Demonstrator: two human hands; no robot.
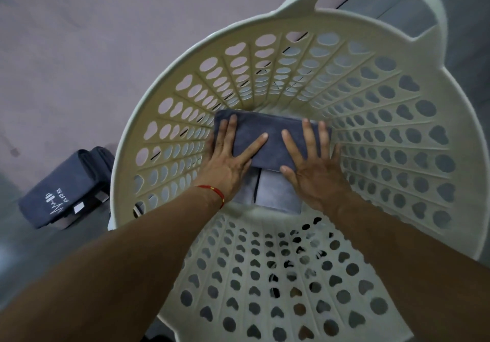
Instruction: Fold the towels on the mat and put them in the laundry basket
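The folded grey towel [267, 140] lay at the bottom of the laundry basket [397, 135], directly under both of your hands, resting across a paler folded towel [278, 190] that showed just below your palms, toward your wrists. Your left hand [230, 161] lay flat on the left half of the grey towel, fingers straight and spread, the thumb angled toward the middle of the cloth, gripping nothing. Your right hand [310, 161] lay flat on the right half in the same way, fingers extended toward the far edge of the towel and the thumb low at its near edge, also gripping nothing. The 2 index fingers pointed toward each other over the middle of the towel without touching. A thin red thread bracelet [214, 191] circled your left wrist. Both forearms reached down into the basket over its near wall, whose heart-shaped holes filled the view beneath your arms. The basket's rim curved around your hands on every side, with a handle opening [376, 5] on the far side beyond your fingertips. Outside the basket, well off to the left of your left forearm, a stack of dark folded towels [66, 190] with a white printed logo sat on the mat [79, 37], which stretched away past the basket beyond your left hand.
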